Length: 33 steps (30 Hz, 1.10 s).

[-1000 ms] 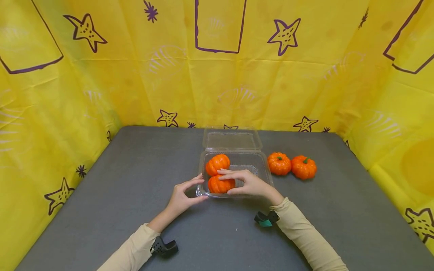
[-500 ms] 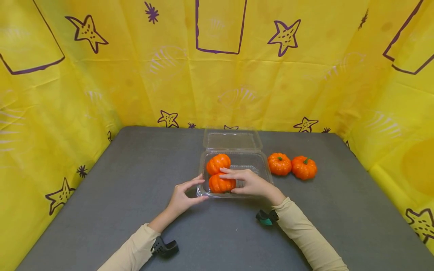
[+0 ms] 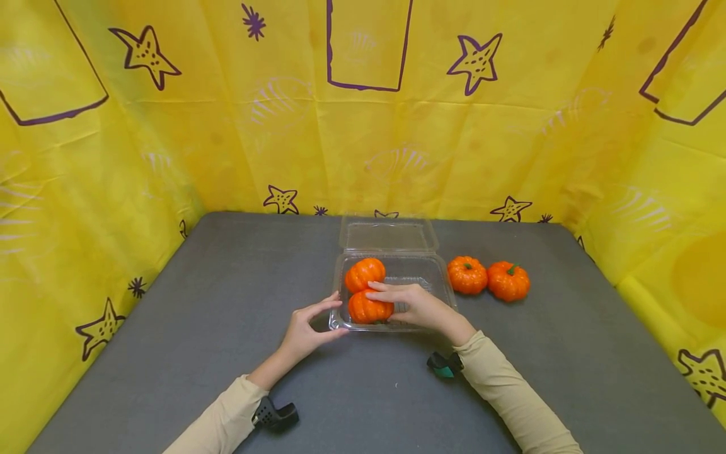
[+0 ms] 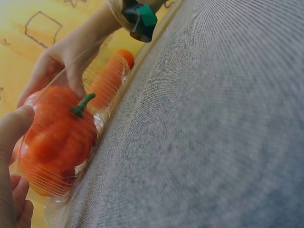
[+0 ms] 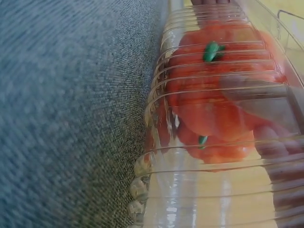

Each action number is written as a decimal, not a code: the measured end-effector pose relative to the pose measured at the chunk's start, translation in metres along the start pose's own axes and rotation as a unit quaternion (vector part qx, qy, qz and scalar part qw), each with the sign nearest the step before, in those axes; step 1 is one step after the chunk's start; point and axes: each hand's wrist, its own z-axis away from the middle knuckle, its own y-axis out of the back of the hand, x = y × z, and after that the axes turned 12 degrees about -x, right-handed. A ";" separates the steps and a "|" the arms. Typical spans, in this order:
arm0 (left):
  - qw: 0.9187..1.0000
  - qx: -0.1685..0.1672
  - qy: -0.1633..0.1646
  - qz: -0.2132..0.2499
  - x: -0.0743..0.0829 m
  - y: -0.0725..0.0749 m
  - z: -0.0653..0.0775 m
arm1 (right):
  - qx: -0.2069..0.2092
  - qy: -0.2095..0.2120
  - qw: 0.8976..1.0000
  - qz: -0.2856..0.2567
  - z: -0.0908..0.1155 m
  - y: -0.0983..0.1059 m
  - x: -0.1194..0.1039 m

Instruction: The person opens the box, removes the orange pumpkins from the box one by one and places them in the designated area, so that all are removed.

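Observation:
A clear plastic clamshell container (image 3: 416, 277) lies with its lid folded back. Two small orange pumpkins are inside along its left side, one behind the other. My right hand (image 3: 422, 307) reaches over the front wall and holds the front pumpkin (image 3: 368, 309), fingers over its top and thumb low at its right side. Its fingertips also overlap the rear pumpkin (image 3: 363, 275). The front pumpkin's green stem (image 4: 83, 105) shows through the wall in the left wrist view. My left hand (image 3: 300, 331) grips the container's front left corner between thumb and fingers.
Two more orange pumpkins stand side by side just right of the container, a nearer-in pumpkin (image 3: 467, 275) and an outer pumpkin (image 3: 508, 281). The open lid (image 3: 388, 233) extends toward the back edge of the grey table (image 3: 255, 265). A yellow patterned cloth (image 3: 363, 139) hangs around the table.
The right hand's thumb has slid slightly right and down along the front pumpkin. The left hand, the container and the other pumpkins look the same.

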 end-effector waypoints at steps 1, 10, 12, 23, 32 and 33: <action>1.000 -0.001 0.000 -0.002 0.000 0.000 0.000 | 0.000 -0.002 1.000 -0.001 0.000 0.000 0.000; 1.000 -0.003 0.003 0.001 -0.001 -0.001 0.000 | 0.052 -0.001 0.999 0.005 0.002 0.003 0.001; 1.000 -0.001 0.005 0.001 -0.001 -0.001 0.000 | 0.070 -0.007 0.998 -0.008 0.003 0.005 0.000; 1.000 0.005 0.003 -0.002 -0.001 -0.001 -0.001 | 0.088 -0.058 0.985 -0.137 -0.001 0.025 -0.031; 1.000 0.004 0.016 -0.002 0.002 -0.001 -0.001 | 0.100 -0.043 0.980 -0.166 -0.001 0.023 -0.026; 1.000 0.004 0.018 -0.002 0.002 -0.001 -0.001 | 0.098 -0.046 0.980 -0.170 0.000 0.023 -0.026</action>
